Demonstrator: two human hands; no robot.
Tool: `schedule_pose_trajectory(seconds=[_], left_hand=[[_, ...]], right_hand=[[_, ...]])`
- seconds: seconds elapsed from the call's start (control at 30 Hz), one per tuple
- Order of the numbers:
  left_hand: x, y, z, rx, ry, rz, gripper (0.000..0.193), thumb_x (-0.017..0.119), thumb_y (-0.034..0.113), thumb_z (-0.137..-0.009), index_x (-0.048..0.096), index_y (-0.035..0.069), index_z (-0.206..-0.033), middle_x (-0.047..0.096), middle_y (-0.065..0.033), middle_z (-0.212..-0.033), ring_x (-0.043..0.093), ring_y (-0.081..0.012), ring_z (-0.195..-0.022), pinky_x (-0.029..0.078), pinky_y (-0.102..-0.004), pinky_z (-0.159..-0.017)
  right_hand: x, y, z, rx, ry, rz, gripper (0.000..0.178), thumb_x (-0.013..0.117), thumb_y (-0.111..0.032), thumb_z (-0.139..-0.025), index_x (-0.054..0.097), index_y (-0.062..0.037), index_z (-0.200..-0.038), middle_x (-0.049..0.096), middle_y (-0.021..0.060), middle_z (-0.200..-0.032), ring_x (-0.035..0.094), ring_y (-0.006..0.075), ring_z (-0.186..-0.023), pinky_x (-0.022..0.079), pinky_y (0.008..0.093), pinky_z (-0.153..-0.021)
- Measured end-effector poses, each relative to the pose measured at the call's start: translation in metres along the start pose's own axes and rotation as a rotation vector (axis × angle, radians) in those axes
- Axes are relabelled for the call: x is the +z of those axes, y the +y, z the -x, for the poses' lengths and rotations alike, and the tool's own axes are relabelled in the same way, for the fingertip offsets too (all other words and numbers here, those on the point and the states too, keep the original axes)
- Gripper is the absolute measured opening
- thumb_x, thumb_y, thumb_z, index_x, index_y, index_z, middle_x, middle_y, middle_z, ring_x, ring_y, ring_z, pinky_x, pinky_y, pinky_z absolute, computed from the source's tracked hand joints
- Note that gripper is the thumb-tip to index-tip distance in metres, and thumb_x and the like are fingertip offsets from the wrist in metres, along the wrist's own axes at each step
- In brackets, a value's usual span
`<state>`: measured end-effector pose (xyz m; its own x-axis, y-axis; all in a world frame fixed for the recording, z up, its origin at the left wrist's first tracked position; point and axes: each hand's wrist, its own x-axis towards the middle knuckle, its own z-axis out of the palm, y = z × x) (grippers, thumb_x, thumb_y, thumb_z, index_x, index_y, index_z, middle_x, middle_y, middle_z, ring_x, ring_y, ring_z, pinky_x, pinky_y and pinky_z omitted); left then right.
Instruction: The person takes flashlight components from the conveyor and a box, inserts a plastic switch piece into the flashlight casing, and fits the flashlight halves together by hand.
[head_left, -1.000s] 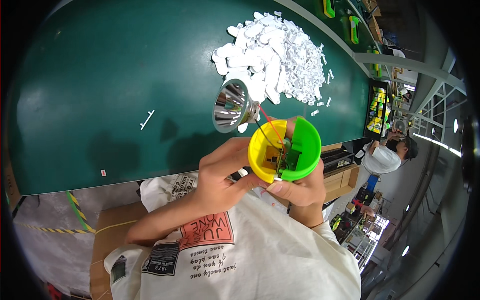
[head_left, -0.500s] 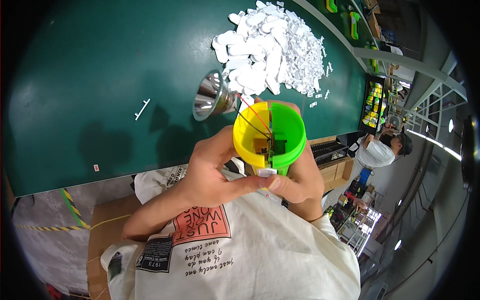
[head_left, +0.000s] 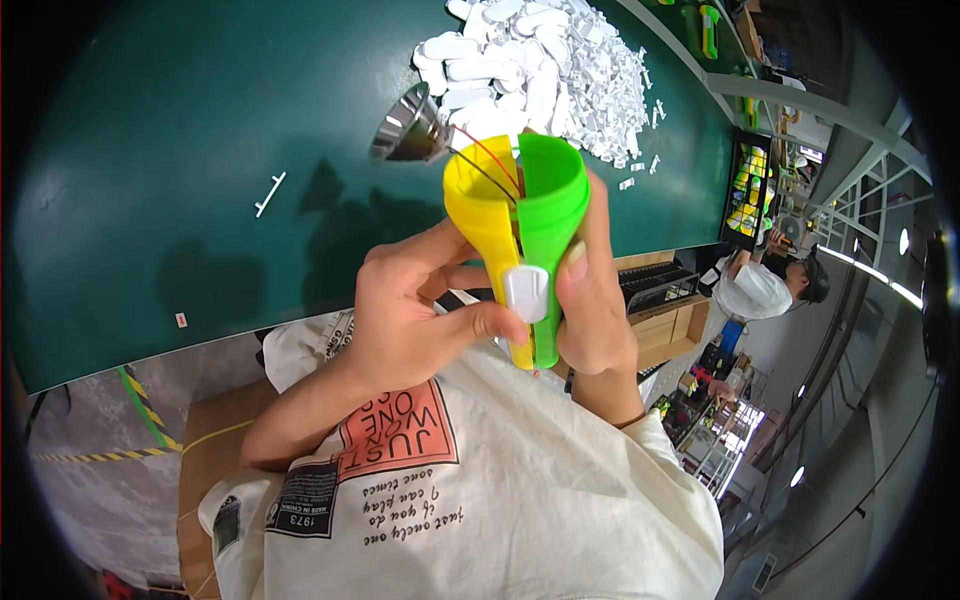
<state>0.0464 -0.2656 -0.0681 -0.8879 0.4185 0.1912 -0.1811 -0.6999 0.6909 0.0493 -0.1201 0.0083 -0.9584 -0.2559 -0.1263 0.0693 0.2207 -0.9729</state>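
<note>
A flashlight housing made of a yellow half [head_left: 480,215] and a green half [head_left: 555,200] is between my two hands, its wide mouth at the far end. A gap runs down the seam between the halves. Set across that seam is a white switch button [head_left: 527,292]. My left hand [head_left: 405,310] grips the yellow side, thumb beside the button. Wrapped round the green side is my right hand [head_left: 602,295], its thumb lying along it. Red and black wires [head_left: 483,150] run from the mouth to a shiny cone-shaped reflector [head_left: 408,128], which hangs out at the left.
A heap of white plastic parts [head_left: 540,70] covers the far part of the green table [head_left: 150,180]. One thin white piece [head_left: 270,195] lies at the left. Cardboard boxes [head_left: 670,330] stand at the right, with another person [head_left: 760,290] beyond. Above the far right edge runs a metal frame [head_left: 800,120].
The housing has tipped, its mouth swinging away, so the button side now shows along its length. The reflector has moved farther out with it. My right thumb has left the button for the green side.
</note>
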Motion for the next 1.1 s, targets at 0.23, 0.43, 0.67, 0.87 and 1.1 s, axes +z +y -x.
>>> schedule_pose_trajectory(seconds=[0.23,0.43,0.67,0.87,1.1], left_hand=[[0.016,0.012,-0.005,-0.22,0.159,0.048,0.047,0.065,0.006,-0.09,0.045,-0.008,-0.13,0.062,-0.0134,-0.116,0.061,-0.0151,-0.103,0.052,-0.0307,-0.089],[0.025,0.013,-0.01,-0.205,0.163,-0.164,0.035,0.055,0.012,-0.097,0.048,-0.005,-0.127,0.066,-0.0099,-0.104,0.063,-0.0115,-0.094,0.051,-0.0261,-0.083],[0.018,0.014,-0.013,-0.294,0.123,-0.284,0.037,0.041,0.027,-0.104,0.049,-0.003,-0.123,0.058,-0.0036,-0.1,0.054,-0.0073,-0.087,0.047,-0.0232,-0.078],[0.013,0.009,-0.018,-0.292,0.095,-0.323,0.038,0.04,0.028,-0.104,0.049,-0.003,-0.124,0.058,-0.0059,-0.104,0.059,-0.0105,-0.093,0.05,-0.026,-0.083],[0.022,0.01,-0.031,-0.264,0.17,-0.04,0.034,0.052,0.018,-0.099,0.048,-0.002,-0.126,0.06,-0.0046,-0.106,0.056,-0.0094,-0.101,0.046,-0.0258,-0.087]], right_hand=[[0.001,0.004,-0.007,0.085,0.084,-0.118,0.055,0.036,-0.019,-0.101,0.017,0.0088,-0.144,0.042,0.0193,-0.135,0.041,0.0243,-0.126,0.031,0.0342,-0.106],[0.005,0.008,-0.005,0.022,0.162,-0.158,0.054,0.035,-0.017,-0.101,0.017,0.0084,-0.144,0.047,0.0175,-0.132,0.047,0.0227,-0.119,0.036,0.0333,-0.102],[-0.005,0.015,-0.009,-0.006,0.134,0.077,0.052,0.036,-0.018,-0.102,0.019,0.0074,-0.145,0.047,0.0159,-0.131,0.048,0.0207,-0.118,0.037,0.0309,-0.1],[0.009,0.018,-0.015,0.036,0.241,-0.077,0.05,0.04,-0.027,-0.102,0.031,0.003,-0.14,0.051,0.0134,-0.126,0.05,0.0175,-0.113,0.04,0.0293,-0.096],[0.01,0.014,-0.018,0.116,0.313,-0.09,0.046,0.043,-0.029,-0.1,0.04,0.0015,-0.135,0.055,0.0111,-0.12,0.053,0.015,-0.108,0.042,0.028,-0.091]])
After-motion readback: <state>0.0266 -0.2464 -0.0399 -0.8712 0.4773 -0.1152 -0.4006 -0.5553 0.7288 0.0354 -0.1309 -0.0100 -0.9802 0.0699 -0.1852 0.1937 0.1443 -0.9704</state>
